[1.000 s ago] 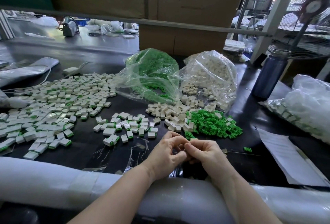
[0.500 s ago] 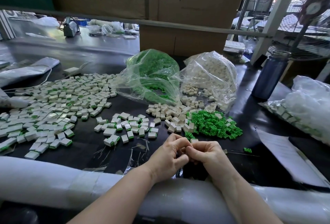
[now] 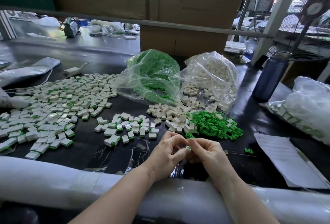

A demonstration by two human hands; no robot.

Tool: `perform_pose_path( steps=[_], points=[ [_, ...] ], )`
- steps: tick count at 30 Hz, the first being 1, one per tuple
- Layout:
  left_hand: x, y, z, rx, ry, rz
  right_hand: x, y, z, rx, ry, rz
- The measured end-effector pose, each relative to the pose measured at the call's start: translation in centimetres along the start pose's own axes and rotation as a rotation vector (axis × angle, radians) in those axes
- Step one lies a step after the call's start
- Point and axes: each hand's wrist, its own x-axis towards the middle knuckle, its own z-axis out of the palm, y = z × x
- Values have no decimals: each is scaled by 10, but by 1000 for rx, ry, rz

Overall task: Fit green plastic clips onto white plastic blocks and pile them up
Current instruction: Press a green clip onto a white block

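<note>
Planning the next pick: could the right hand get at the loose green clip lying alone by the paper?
Probably yes, once freed. The loose green clip lies alone on bare table just right of the right hand, nothing between them, but that hand now pinches a part with the left hand.

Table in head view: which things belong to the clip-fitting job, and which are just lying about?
Job: left hand and right hand pinching a green clip; loose green clips; white blocks; finished pieces.

Lying about: blue bottle; paper sheet; fan; cardboard box.
</note>
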Motion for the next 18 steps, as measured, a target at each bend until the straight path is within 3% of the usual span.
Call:
perform_pose_path(
  steps=[4,18],
  points=[
    [1,-1,-1,-21,46,-17,1,2,-3,7,114,-6],
    [-1,-3,-2,-209,121,-51,-1,3,-3,-137,75,-53]
  ],
)
